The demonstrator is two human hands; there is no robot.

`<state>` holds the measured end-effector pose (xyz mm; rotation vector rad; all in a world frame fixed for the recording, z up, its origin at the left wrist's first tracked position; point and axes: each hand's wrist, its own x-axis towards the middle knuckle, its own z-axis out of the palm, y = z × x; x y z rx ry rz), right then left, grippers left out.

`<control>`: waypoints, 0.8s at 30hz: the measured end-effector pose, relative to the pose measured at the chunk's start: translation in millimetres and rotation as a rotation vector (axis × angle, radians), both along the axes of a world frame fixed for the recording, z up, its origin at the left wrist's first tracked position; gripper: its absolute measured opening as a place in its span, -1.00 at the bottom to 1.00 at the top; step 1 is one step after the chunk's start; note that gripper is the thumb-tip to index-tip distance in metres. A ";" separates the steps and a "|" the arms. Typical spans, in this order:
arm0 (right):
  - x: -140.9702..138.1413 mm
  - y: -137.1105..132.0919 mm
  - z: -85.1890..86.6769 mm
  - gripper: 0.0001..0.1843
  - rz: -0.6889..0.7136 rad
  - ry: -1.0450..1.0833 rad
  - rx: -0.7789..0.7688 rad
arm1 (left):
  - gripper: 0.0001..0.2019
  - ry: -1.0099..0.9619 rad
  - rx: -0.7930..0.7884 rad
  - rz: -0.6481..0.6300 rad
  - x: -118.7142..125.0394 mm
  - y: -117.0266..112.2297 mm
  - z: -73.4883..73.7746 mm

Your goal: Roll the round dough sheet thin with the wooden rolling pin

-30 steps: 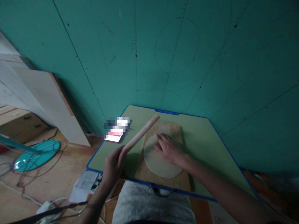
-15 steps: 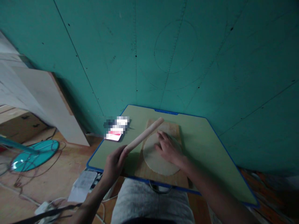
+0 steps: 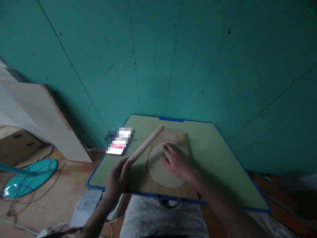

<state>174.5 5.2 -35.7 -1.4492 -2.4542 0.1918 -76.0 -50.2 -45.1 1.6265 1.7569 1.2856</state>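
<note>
My left hand (image 3: 117,177) is closed round the lower end of a plain wooden rolling pin (image 3: 146,143). The pin slants up to the right, its far end over the upper left of a wooden board (image 3: 146,183). On that board lies a thin, round sheet of dough (image 3: 158,172). Resting on the dough near its far edge is my right hand (image 3: 174,160), fingers stretched out and thumb apart. Part of the sheet is hidden beneath this hand and forearm.
The board sits on a pale green folding table (image 3: 215,158) with a blue rim, against a green wall (image 3: 99,66). A lit phone (image 3: 117,145) lies at the table's left. Cables and a turquoise stand base (image 3: 37,173) are on the floor at left.
The camera view has shifted slightly, so the wall and table appear further left. My right hand's fingers have drawn slightly towards me on the dough. The rolling pin stays in my left hand.
</note>
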 end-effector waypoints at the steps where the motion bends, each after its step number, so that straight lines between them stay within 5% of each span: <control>1: 2.4 -4.0 -2.0 -0.45 -0.002 0.002 0.001 | -0.51 0.000 -0.001 0.002 -0.6 0.3 -0.7; 10: 20.0 -44.2 -8.4 -0.40 0.003 -0.026 0.008 | -0.49 -0.024 0.007 -0.027 -2.9 0.4 -1.8; 24: 18.0 -49.3 -12.6 -0.43 -0.017 0.005 0.049 | -0.54 -0.074 0.015 0.016 -7.0 -1.9 -2.4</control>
